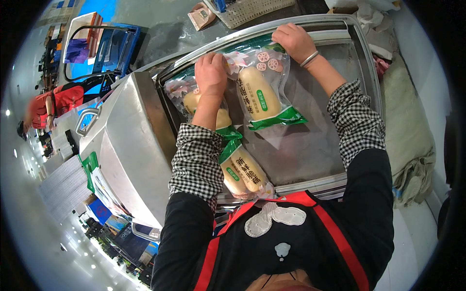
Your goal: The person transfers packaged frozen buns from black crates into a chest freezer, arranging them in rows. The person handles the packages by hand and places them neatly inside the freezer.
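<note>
A clear and green plastic bag of pale lotus root (259,94) lies on the metal bed of a vacuum-sealing machine (310,140), its open-looking top end at the far rim. My right hand (293,41) has its fingers curled over that bag's far right corner. At the far left corner my left hand (211,72) is closed, fingertips bent down on the plastic and partly hidden. Under my left wrist lies a second bag of lotus root (191,101), mostly covered by my forearm. A third bag (244,169) rests at the near edge, against my apron.
A domed steel lid (141,140) with handles stands at the left. Beyond the far rim is a light plastic basket (252,12). A blue trolley (114,53) and a person in red (68,99) are farther left. Greenish sacking (407,131) lies along the right.
</note>
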### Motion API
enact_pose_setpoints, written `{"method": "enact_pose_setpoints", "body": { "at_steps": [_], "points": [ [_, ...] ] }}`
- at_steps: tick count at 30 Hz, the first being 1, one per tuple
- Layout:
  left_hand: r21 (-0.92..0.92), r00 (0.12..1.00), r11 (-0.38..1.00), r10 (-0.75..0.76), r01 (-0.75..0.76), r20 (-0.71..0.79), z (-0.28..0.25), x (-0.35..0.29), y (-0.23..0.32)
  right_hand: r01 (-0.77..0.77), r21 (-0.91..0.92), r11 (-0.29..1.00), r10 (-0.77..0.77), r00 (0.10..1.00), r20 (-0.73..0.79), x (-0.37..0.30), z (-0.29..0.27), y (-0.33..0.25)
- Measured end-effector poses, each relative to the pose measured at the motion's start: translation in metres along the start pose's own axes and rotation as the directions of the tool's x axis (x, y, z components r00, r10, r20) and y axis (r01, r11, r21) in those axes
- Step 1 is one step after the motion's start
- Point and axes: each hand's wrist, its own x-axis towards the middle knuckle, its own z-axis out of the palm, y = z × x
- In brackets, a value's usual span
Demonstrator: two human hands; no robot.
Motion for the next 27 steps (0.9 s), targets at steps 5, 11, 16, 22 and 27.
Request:
{"method": "enact_pose_setpoints", "body": {
  "at_steps": [5, 11, 16, 22, 27],
  "points": [
    [-0.007, 0.990, 0.994, -0.112, 0.113, 0.082, 0.002, 0.005, -0.005, 0.035, -0.028, 0.999, -0.034, 0.997, 0.066, -0.003, -0.002, 0.009],
    [0.084, 0.986, 0.987, -0.143, 0.136, 0.081, 0.007, 0.006, -0.008, -0.124, -0.003, 0.992, 0.124, 0.987, 0.107, -0.001, 0.000, 0.000],
    [0.071, 0.995, 0.994, -0.080, 0.084, -0.051, -0.060, -0.015, -0.015, -0.259, 0.004, 0.966, 0.255, 0.951, -0.172, -0.028, -0.037, -0.024],
    [-0.144, 0.939, 0.961, -0.187, 0.235, 0.288, -0.210, -0.182, 0.025, -0.568, 0.442, 0.694, 0.368, 0.808, 0.459, -0.159, -0.125, -0.182],
    [-0.204, 0.687, 0.727, -0.461, 0.655, 0.562, -0.253, -0.324, 0.092, -0.718, 0.488, 0.497, 0.347, 0.679, 0.646, -0.217, -0.159, -0.291]
  ]
}}
